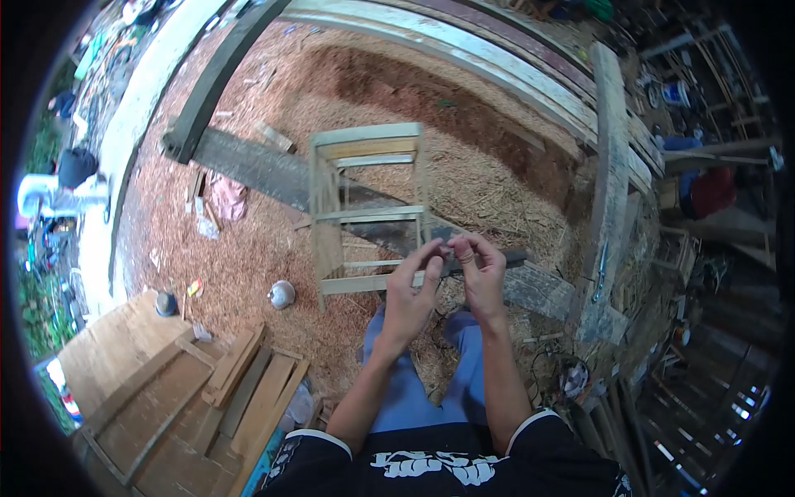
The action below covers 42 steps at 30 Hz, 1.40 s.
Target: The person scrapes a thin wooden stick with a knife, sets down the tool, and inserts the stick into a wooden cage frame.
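Observation:
My left hand (411, 294) and my right hand (484, 277) are raised close together in front of my body, fingertips nearly meeting. Both have curled, pinching fingers. Something small may be between the fingertips, but it is too small to name. Just beyond and left of my hands stands a pale, slim wooden frame (370, 214) with several crosspieces, like a small stool or chair frame. Neither hand visibly grips it. A dark bar end (509, 258) shows behind my right hand; whether it touches the hand I cannot tell.
Wood shavings (248, 257) cover the ground. A long grey plank (257, 170) runs diagonally beneath the frame. Heavy beams (609, 108) enclose the area. Cut boards (240, 373) lie at lower left near a round whitish object (281, 294). Another person (62, 190) is at far left.

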Motion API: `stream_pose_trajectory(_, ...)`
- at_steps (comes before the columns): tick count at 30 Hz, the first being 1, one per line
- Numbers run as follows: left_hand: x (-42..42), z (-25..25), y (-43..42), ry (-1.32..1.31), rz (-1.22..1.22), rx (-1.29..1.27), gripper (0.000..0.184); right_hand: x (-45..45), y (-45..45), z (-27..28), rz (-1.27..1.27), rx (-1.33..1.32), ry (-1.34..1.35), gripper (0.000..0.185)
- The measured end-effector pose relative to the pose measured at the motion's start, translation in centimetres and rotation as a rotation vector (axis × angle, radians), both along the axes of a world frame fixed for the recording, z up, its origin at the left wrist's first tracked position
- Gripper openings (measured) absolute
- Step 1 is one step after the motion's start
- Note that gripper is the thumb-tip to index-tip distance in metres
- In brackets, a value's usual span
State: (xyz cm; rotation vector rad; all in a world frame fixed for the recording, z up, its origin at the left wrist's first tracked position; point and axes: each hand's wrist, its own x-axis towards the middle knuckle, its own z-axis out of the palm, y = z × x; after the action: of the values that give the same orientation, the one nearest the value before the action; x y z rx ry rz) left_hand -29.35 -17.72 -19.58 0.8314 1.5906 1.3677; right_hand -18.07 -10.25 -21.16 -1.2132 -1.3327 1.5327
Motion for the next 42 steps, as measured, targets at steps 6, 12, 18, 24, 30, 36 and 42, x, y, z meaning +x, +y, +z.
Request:
stream_pose_trajectory(6,9.0,0.2,2.9,-0.463,-0.078,-0.05,0.024,9.5,1.8,1.4,-0.006,0.179,-0.108,0.021)
stream_pose_trajectory(12,20.6,-3.2,5.5,-0.517,-0.155,-0.224,0.019,22.8,3.6,-1.2,-0.085,0.199,-0.266,0.019)
stream_pose_trajectory(18,32.7,-9.1,7.1,-0.592,-0.231,-0.273,0.021,41.5,3.5,-8.9,-0.33,0.072,-0.603,0.029)
stream_pose_trajectory(24,41.3,-10.4,10.4,-0.57,-0.251,-0.356,0.019,50.4,7.6,-15.3,-0.327,0.111,-0.96,0.037)
stream_pose_trajectory(30,44.9,-5.2,13.9,-0.545,-0.24,-0.285,0.018,51.3,7.4,-16.3,-0.337,0.084,-0.768,0.032)
stream_pose_trajectory(36,42.8,3.4,14.4,-0.509,-0.24,-0.192,0.02,51.2,5.2,-5.9,-0.373,0.068,-0.301,0.027)
stream_pose_trajectory(42,38.6,14.3,11.9,-0.501,-0.288,-0.05,0.028,46.8,4.9,13.4,-0.205,0.204,-0.189,0.021)
